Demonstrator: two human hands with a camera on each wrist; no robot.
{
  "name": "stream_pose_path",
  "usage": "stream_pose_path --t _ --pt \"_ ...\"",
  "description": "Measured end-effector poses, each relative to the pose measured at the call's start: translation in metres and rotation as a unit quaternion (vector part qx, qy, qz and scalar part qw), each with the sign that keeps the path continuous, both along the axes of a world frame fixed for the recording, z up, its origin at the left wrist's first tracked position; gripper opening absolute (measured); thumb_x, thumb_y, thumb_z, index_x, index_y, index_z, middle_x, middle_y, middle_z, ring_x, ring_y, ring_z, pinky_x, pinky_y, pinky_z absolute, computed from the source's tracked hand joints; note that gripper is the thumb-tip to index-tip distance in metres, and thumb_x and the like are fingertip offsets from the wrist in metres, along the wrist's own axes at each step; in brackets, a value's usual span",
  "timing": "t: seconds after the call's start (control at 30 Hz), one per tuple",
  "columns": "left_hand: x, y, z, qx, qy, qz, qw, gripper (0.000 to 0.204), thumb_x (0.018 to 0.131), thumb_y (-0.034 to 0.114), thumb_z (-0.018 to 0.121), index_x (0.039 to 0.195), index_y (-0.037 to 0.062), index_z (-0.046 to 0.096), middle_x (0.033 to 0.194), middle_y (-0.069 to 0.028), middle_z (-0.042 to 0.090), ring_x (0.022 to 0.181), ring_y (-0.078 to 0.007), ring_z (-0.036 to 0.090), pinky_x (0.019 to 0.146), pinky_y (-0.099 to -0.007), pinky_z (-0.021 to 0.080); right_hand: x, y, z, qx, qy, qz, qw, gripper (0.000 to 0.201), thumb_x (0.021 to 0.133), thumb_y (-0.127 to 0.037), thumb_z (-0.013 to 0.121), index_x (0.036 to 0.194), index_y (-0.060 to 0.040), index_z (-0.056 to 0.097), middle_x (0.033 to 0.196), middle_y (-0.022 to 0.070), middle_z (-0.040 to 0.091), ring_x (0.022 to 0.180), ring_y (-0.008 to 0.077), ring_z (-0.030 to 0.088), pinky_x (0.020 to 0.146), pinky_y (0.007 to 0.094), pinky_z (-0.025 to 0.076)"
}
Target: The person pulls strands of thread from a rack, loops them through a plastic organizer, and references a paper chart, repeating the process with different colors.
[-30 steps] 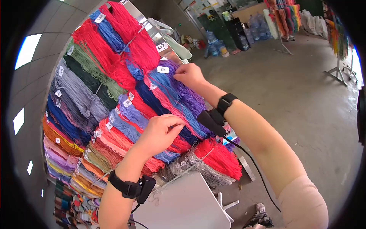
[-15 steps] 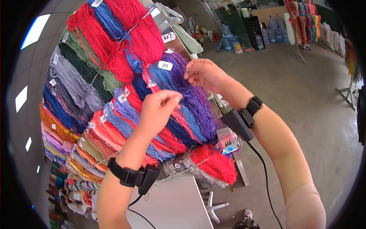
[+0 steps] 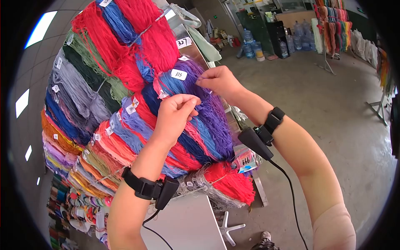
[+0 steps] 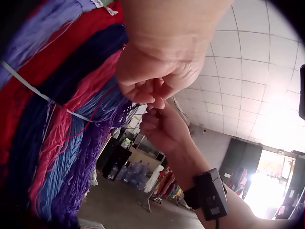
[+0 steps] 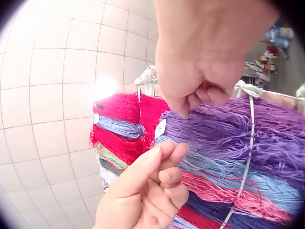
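My left hand [image 3: 176, 114] is raised in front of the hanging yarn, thumb and index fingertips pinched together. A thin red yarn strand [image 4: 99, 102] curves from the bundles up toward those fingers in the left wrist view. My right hand [image 3: 223, 83] is beside the purple yarn [image 3: 214, 121], its fingers curled and the thumb against the index finger; I cannot tell whether a strand is between them. In the left wrist view both hands' fingertips overlap. Blue yarn [image 5: 219, 166] and pink yarn [image 5: 209, 187] hang beside the purple, under a white tag marked 335 [image 3: 178, 74].
More tagged yarn bundles, such as the grey ones [image 3: 81, 87], fill the rack on the left. A pale table [image 3: 183, 225] stands below. A white strip [image 5: 248, 157] crosses the bundles. Water jugs [image 3: 248, 49] and another yarn rack [image 3: 333, 29] stand farther back.
The head view has swung, shifting the rack in the picture. My left hand has risen toward the right hand. The right fingers spread a little, then came together again near the purple yarn.
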State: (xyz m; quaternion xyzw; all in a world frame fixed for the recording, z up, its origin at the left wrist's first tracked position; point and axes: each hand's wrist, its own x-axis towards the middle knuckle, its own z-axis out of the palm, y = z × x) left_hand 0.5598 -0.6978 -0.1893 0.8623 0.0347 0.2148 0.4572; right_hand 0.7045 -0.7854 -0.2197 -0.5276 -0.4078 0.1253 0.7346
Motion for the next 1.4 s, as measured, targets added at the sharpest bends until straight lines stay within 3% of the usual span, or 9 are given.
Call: stream_pose_path --t 0.27,0.37,0.53,0.6,0.77,0.87,0.93,1.13,1.4 --pt "0.014 0.003 0.005 -0.244 -0.052 -0.021 0.968 0.020 0.084 0.014 0.048 0.096 -0.0012 0.052 0.089 -0.0070 0.057 0.061 -0.0044 0.047 0.052 -0.0169 0.040 -0.012 -0.013 -0.009 0.117 0.107 0.212 0.964 0.007 0.075 -0.006 0.056 0.078 -0.0004 0.061 0.066 0.0030 0.057 0.056 0.0080 0.051 0.053 0.0192 0.041" --pt "0.022 -0.001 0.012 -0.400 -0.041 -0.054 0.914 0.018 0.083 0.015 0.050 0.092 -0.0001 0.052 0.082 -0.0065 0.057 0.054 -0.0052 0.045 0.046 -0.0157 0.037 -0.027 -0.019 -0.014 0.034 -0.055 0.091 0.994 0.008 0.076 -0.006 0.056 0.079 -0.0001 0.061 0.064 0.0019 0.055 0.056 0.0059 0.048 0.051 0.0187 0.039" --pt "-0.030 0.004 -0.020 -0.131 -0.046 -0.048 0.989 0.012 0.083 0.013 0.051 0.082 0.0020 0.056 0.060 0.0017 0.050 0.047 -0.0029 0.039 0.041 -0.0172 0.028 -0.077 -0.033 -0.029 -0.094 -0.283 0.000 0.955 0.018 0.072 0.001 0.055 0.089 0.0029 0.059 0.069 0.0043 0.057 0.060 0.0097 0.052 0.054 0.0235 0.042" --pt "-0.086 0.011 -0.043 0.227 -0.101 -0.005 0.969 0.019 0.079 0.012 0.052 0.065 0.0007 0.048 0.049 -0.0112 0.040 0.041 -0.0169 0.042 0.041 -0.0294 0.030 -0.107 -0.044 -0.043 -0.051 -0.391 -0.044 0.918 0.025 0.069 0.004 0.055 0.094 0.0027 0.056 0.083 0.0096 0.058 0.066 0.0151 0.055 0.057 0.0264 0.043" --pt "-0.331 0.066 -0.131 0.250 0.232 0.057 0.938 0.016 0.076 0.013 0.053 0.063 0.0036 0.050 0.054 -0.0146 0.045 0.049 -0.0311 0.046 0.044 -0.0361 0.034 -0.157 -0.072 -0.070 -0.144 -0.265 0.001 0.953 0.021 0.066 0.009 0.053 0.086 0.0029 0.058 0.083 0.0120 0.058 0.067 0.0165 0.055 0.057 0.0255 0.043" --pt "-0.561 0.102 -0.228 0.332 0.537 0.121 0.766 0.009 0.066 0.017 0.057 0.068 0.0092 0.060 0.062 -0.0127 0.055 0.061 -0.0301 0.055 0.054 -0.0384 0.043 -0.213 -0.057 -0.052 -0.146 -0.352 0.052 0.923 0.020 0.066 0.009 0.053 0.084 0.0024 0.058 0.082 0.0119 0.057 0.067 0.0169 0.055 0.057 0.0256 0.042" --pt "-0.658 0.086 -0.230 0.197 0.716 0.173 0.647 0.011 0.063 0.019 0.058 0.066 0.0107 0.063 0.068 -0.0126 0.060 0.069 -0.0274 0.059 0.063 -0.0372 0.047 -0.270 -0.027 -0.037 -0.142 -0.394 0.130 0.899 0.018 0.067 0.008 0.053 0.083 0.0020 0.058 0.082 0.0114 0.057 0.066 0.0169 0.055 0.056 0.0256 0.042" --pt "-0.741 0.043 -0.122 -0.047 0.234 0.384 0.892 0.020 0.080 0.019 0.054 0.078 -0.0002 0.058 0.067 -0.0025 0.055 0.064 -0.0087 0.048 0.057 -0.0247 0.040 -0.553 0.120 -0.054 0.058 -0.469 0.462 0.750 0.019 0.071 0.004 0.054 0.089 -0.0005 0.056 0.081 0.0077 0.058 0.066 0.0150 0.055 0.055 0.0245 0.042" --pt "-0.941 0.068 -0.108 -0.161 0.048 0.583 0.795 0.018 0.078 0.021 0.058 0.080 0.0035 0.061 0.060 0.0075 0.048 0.049 -0.0002 0.033 0.043 -0.0163 0.025 -0.922 0.241 -0.081 -0.253 -0.198 0.764 0.560 0.028 0.076 -0.013 0.057 0.099 0.0016 0.052 0.078 0.0077 0.058 0.059 0.0110 0.056 0.047 0.0208 0.043"
